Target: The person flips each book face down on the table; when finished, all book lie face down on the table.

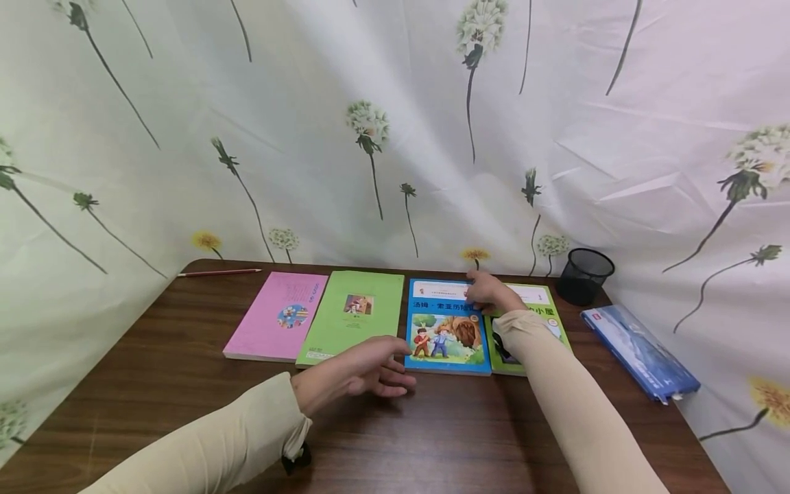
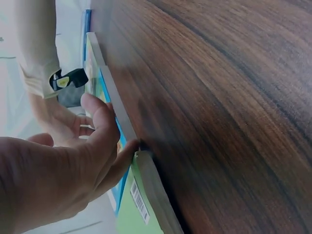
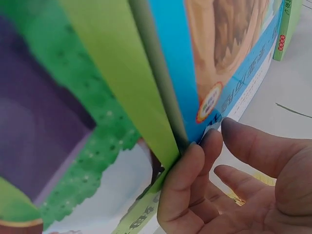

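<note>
My right hand [image 1: 492, 293] is at the upper right corner of a blue storybook [image 1: 435, 343] with two cartoon children on its cover. In the right wrist view, its curled fingers [image 3: 187, 170] press into the gap beside a green-bordered storybook [image 3: 97, 73], and the thumb lies at the blue book's top edge. My left hand [image 1: 367, 370] hovers by the blue book's lower left corner, fingers loosely bent and holding nothing. In the left wrist view, its fingertips reach right to the books' front edges. Part of the green-bordered book is hidden under my right forearm.
Left of the blue book lie a plain green book [image 1: 352, 336] and a pink book [image 1: 265, 326]. A red pencil [image 1: 219, 272] is at the back left. A black mesh pen holder [image 1: 583, 278] and a blue pouch-like packet [image 1: 642, 351] are on the right. A dandelion-patterned curtain [image 1: 420, 89] hangs behind the table [image 1: 154, 384].
</note>
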`<state>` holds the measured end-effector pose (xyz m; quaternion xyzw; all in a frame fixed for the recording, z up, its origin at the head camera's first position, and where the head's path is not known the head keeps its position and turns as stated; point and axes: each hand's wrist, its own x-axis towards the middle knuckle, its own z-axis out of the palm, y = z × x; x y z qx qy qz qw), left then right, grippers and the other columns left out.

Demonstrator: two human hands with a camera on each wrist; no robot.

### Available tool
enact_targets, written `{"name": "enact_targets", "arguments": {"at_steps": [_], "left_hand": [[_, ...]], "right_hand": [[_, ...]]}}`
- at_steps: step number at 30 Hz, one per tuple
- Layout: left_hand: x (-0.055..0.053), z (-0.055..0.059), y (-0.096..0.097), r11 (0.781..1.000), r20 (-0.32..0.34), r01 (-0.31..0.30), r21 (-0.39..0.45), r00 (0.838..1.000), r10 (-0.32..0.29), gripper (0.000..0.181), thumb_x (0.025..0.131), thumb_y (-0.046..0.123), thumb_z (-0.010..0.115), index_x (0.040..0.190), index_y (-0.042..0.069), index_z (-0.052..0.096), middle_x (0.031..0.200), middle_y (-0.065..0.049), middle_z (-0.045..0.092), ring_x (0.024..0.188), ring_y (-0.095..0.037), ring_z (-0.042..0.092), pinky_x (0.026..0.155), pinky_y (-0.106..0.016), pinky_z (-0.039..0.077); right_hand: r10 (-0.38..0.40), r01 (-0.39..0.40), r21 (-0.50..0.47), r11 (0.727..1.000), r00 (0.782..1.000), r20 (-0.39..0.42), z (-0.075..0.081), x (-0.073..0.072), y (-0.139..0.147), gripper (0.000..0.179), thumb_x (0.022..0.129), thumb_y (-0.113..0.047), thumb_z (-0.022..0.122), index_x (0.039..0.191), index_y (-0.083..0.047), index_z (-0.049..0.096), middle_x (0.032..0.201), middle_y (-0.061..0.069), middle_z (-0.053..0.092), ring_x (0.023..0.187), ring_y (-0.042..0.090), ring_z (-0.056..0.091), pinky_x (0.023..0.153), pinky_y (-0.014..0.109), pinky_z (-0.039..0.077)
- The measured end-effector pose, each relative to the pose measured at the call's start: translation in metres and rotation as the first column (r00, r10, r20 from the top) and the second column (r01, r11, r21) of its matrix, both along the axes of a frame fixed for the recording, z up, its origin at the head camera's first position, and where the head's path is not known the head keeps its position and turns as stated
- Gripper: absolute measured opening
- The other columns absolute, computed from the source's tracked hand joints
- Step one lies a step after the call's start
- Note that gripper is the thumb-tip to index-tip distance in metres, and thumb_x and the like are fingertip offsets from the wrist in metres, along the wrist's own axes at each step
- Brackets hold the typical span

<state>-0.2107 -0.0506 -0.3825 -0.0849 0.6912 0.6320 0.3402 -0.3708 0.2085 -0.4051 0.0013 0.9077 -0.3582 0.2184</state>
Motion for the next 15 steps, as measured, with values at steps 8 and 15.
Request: {"name": "enact_targets", "arguments": {"at_steps": [8, 15], "left_hand": [[0.0012, -0.0056, 0.0011, 0.995, 0.017, -0.097, 0.036, 0.995, 0.096, 0.045, 0.098, 0.021, 0.054, 0.136, -0.002, 0.044, 0.128, -0.032, 0.057, 0.107, -0.035, 0.070, 0.086, -0.042, 0.060], [0.0015, -0.0081, 0.0001, 0.968, 0.099, -0.221, 0.117, 0.973, 0.210, 0.035, 0.097, 0.015, 0.052, 0.129, 0.002, 0.043, 0.130, -0.033, 0.053, 0.096, -0.029, 0.072, 0.087, -0.040, 0.060]], "right_hand": [[-0.017, 0.017, 0.002, 1.000, 1.000, 0.011, 0.0007, -0.0005, -0.0017, 0.068, 0.101, -0.008, 0.049, 0.161, -0.009, 0.017, 0.085, 0.009, 0.056, 0.066, 0.017, 0.053, 0.061, 0.032, 0.048], [-0.044, 0.044, -0.006, 0.999, 0.999, 0.016, 0.0003, -0.0011, -0.0032, 0.070, 0.101, -0.008, 0.050, 0.161, -0.010, 0.015, 0.090, 0.009, 0.057, 0.066, 0.018, 0.052, 0.059, 0.033, 0.045]]}}
